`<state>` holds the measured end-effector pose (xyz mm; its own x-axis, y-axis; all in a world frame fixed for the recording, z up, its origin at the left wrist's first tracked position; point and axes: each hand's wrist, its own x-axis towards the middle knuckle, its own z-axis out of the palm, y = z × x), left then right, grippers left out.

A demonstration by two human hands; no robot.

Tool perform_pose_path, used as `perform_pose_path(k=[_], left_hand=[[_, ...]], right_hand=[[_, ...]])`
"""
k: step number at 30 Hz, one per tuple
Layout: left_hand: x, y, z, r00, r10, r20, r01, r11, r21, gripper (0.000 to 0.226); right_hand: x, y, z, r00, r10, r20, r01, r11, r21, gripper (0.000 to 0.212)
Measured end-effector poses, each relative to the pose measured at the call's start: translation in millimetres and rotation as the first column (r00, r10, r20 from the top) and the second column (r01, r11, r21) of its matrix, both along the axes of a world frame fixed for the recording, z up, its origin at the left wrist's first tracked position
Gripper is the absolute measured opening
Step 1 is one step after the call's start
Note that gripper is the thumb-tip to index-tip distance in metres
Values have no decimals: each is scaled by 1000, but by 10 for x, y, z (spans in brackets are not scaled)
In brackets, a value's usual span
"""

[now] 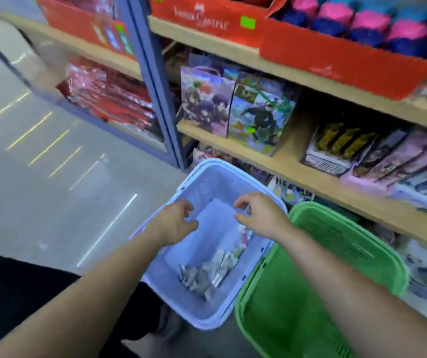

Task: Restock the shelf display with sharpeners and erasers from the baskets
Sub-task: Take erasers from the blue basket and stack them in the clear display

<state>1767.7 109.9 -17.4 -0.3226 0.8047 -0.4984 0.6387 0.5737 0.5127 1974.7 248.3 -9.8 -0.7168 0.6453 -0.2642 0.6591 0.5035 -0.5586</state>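
Observation:
A pale blue basket [202, 177] stands on the floor below the shelves. In its near corner lies a heap of small silvery packets [207, 272]. A green basket [377, 251] stands next to it on the right; I see nothing in the part of it that shows. My left hand [176, 223] hovers over the blue basket's left rim with fingers loosely curled and nothing in them. My right hand [258, 215] hangs over the basket's right side, fingers also loosely curled and holding nothing. The frame is blurred.
Wooden shelves [297, 166] run along the right, holding illustrated gift bags [207, 99], boxed sets [341, 148] and, on top, red display cartons [336, 58] with pink and blue items. A blue upright post [153, 81] divides the shelving. Grey floor [39, 177] lies to the left.

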Motion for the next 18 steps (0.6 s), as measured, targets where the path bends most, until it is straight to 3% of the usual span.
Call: perform_pose_path(k=[3, 6, 10, 14, 18], left_hand=[[-17, -85, -592, 998, -22, 52, 30, 987, -156, 58], [158, -6, -1112, 984, -79, 160, 116, 964, -241, 67], [561, 267, -1750, 955, -102, 280, 159, 969, -190, 80], [854, 722, -2748, 937, 30, 347, -8, 998, -66, 81], [1009, 1132, -2445, 935, 47, 351, -37, 999, -37, 74]], right_hand=[[-24, 95, -511, 993, -7, 121, 13, 999, -48, 24], [75, 199, -720, 989, -37, 145, 42, 999, -27, 22], [307, 273, -710, 985, -170, -14, 171, 978, 118, 19], [432, 262, -675, 954, -286, -90, 296, 946, 136, 23], [499, 155, -716, 893, -385, -232, 431, 880, 201, 22]])
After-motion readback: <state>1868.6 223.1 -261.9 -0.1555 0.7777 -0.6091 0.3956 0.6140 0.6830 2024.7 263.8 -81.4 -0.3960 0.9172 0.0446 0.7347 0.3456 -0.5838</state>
